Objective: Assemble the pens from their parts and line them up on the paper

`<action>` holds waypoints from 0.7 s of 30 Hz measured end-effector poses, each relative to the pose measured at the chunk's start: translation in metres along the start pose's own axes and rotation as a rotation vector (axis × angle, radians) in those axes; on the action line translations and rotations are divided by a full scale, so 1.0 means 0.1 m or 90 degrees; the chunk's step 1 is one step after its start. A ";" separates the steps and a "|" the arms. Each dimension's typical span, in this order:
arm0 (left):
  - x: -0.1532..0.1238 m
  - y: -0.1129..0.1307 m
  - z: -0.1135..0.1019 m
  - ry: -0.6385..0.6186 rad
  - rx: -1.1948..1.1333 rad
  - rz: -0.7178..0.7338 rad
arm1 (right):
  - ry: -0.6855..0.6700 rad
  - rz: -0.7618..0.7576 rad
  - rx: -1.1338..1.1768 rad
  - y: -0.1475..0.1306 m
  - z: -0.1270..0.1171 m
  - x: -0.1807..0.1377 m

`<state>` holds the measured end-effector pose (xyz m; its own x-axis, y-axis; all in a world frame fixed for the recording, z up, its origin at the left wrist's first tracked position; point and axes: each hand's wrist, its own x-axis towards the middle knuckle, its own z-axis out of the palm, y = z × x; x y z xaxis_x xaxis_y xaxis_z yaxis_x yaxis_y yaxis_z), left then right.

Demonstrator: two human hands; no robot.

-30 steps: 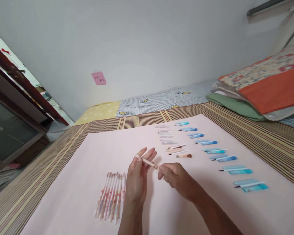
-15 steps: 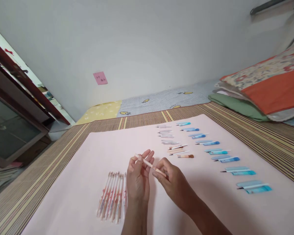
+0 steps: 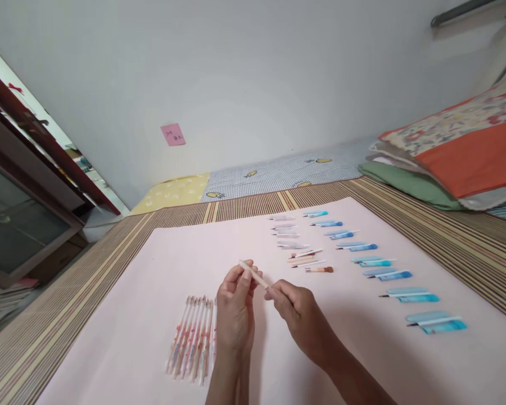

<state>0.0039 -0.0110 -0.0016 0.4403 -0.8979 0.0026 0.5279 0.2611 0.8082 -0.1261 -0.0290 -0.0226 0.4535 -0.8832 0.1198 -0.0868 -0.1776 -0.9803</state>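
My left hand (image 3: 234, 309) pinches a thin pale pen (image 3: 254, 275) near its upper end, fingers closed round it. My right hand (image 3: 296, 310) grips the pen's lower end with closed fingertips. Both hands hover over a pink sheet (image 3: 152, 304). A bundle of several patterned white pens (image 3: 193, 338) lies just left of my left wrist. Beyond my hands lie small pen parts (image 3: 306, 260) and a brown-tipped piece (image 3: 319, 269).
A diagonal row of several blue pen parts (image 3: 382, 274) runs along the right of the sheet, with clear caps (image 3: 284, 230) farther back. The sheet lies on a striped mat (image 3: 67, 281). Folded bedding (image 3: 451, 152) is at right, a cabinet (image 3: 21, 208) at left, a pink note (image 3: 172, 135) on the wall.
My left fingers have curled shut round the pen, where they were spread a second ago. The pen's upper end has shifted slightly right and my right hand has regripped its lower end.
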 end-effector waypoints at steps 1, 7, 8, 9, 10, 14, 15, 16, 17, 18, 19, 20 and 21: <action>0.00 0.01 0.00 -0.020 -0.005 -0.014 | -0.042 0.048 0.095 0.00 -0.01 0.00; -0.07 0.10 0.03 -0.108 -0.043 -0.054 | -0.148 0.164 0.425 -0.04 -0.03 0.04; -0.09 0.11 0.05 -0.108 -0.047 -0.049 | -0.143 0.157 0.428 -0.05 -0.02 0.05; -0.11 0.11 0.07 -0.101 -0.048 -0.039 | -0.139 0.150 0.425 -0.05 -0.01 0.05; -0.13 0.11 0.09 -0.086 -0.044 -0.025 | -0.139 0.143 0.418 -0.06 0.00 0.05; -0.13 0.06 0.10 0.001 0.021 0.011 | -0.162 0.142 0.362 -0.08 0.03 0.03; -0.12 0.05 0.09 0.008 0.040 0.007 | -0.166 0.144 0.349 -0.09 0.03 0.02; -0.11 0.03 0.07 0.005 0.056 0.004 | -0.167 0.147 0.341 -0.11 0.03 0.01; -0.09 0.02 0.05 -0.002 0.067 0.004 | -0.167 0.150 0.341 -0.12 0.03 0.00; -0.08 0.02 0.04 -0.010 0.073 0.010 | -0.165 0.155 0.347 -0.13 0.04 -0.01; -0.08 0.02 0.03 -0.018 0.074 0.019 | -0.164 0.161 0.360 -0.15 0.05 -0.02; -0.07 0.02 0.02 -0.027 0.071 0.027 | -0.165 0.168 0.376 -0.16 0.06 -0.02; -0.07 0.03 0.01 -0.039 0.064 0.031 | -0.164 0.176 0.393 -0.16 0.07 -0.03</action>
<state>0.0014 -0.0042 0.0016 0.4161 -0.9061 0.0764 0.4304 0.2703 0.8612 -0.1201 -0.0207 -0.0083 0.6892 -0.7159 -0.1112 0.2540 0.3825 -0.8884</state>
